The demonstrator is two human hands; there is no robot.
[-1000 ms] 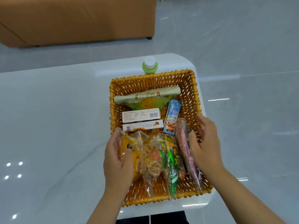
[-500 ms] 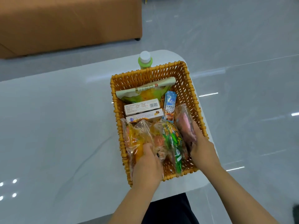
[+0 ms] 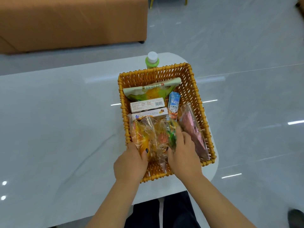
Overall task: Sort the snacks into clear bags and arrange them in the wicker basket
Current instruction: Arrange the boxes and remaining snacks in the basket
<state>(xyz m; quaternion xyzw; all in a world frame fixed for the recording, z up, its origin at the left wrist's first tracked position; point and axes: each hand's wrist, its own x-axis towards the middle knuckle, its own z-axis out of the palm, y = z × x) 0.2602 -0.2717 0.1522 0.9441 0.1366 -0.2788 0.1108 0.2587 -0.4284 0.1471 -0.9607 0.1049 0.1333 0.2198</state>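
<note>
Several crinkled clear bags (image 3: 153,137) of colourful snacks fill wicker basket (image 3: 199,102).

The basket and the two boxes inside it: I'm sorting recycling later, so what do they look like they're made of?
The orange-brown woven basket looks like wicker or rattan, possibly a plastic imitation: interlaced strands with gaps and a braided rim, slightly glossy. The two white rectangular boxes look like printed matte cardboard, with crisp folded edges and a barcode on the upper one.
</note>
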